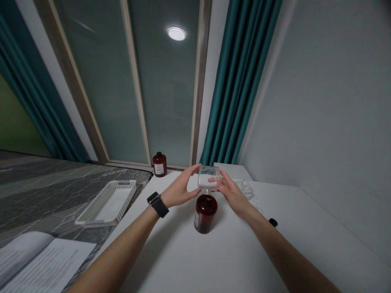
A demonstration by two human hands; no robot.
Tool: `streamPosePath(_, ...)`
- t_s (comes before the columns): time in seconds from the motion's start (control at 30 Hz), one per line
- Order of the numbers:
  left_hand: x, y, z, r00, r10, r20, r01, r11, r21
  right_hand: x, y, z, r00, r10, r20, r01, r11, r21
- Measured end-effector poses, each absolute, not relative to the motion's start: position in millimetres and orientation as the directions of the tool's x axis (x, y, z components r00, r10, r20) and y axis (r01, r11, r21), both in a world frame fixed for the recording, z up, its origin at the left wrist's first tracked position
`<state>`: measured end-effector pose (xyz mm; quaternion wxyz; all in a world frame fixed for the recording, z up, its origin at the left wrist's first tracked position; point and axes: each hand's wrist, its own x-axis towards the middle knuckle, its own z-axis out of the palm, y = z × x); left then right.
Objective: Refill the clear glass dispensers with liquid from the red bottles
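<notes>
A dark red bottle (205, 213) stands open on the white table (305, 244). Directly above its mouth both hands hold a clear container (208, 177), turned upside down with its white neck over the opening. My left hand (180, 188), with a dark watch on the wrist, curls around the container's left side. The fingers of my right hand (229, 191) press against its right side and lower edge.
A second dark red bottle (159, 164) stands at the table's far edge by the window. A small black cap (273, 222) lies right of my right forearm. A white slotted basket (108, 202) and open papers (39, 260) rest on the grey surface to the left. Clear plastic (249, 191) lies behind my right hand.
</notes>
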<state>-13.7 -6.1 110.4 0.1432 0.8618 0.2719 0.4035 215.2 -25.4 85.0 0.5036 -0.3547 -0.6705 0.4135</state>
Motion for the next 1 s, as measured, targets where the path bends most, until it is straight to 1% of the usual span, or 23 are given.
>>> streamPosePath(0.1,-15,-9,114,0.557,0.566,0.608,0.286,-0.818,0.499,215,-28,84,-0.234,0.878,0.417,0.028,0.435,-0.9)
streamPosePath(0.2,-16,-11,114,0.572,0.58,0.579,0.211,-0.787,0.58,216,-33,87,-0.264,0.856,0.444,0.06,0.474,-0.878)
streamPosePath(0.27,-15,-12,113,0.576,0.58,0.576,0.167,-0.773,0.612,216,-36,89,-0.278,0.848,0.45,0.091,0.49,-0.867)
streamPosePath(0.43,-13,-15,113,0.561,0.589,0.581,0.136,-0.758,0.638,217,-40,93,-0.293,0.847,0.443,0.089,0.486,-0.87)
streamPosePath(0.77,-12,-21,120,0.565,0.549,0.616,0.139,-0.799,0.585,218,-42,92,-0.308,0.798,0.518,0.113,0.571,-0.813)
streamPosePath(1.0,-15,-24,120,0.585,0.522,0.621,0.22,-0.839,0.498,216,-50,91,-0.312,0.78,0.542,0.111,0.597,-0.795)
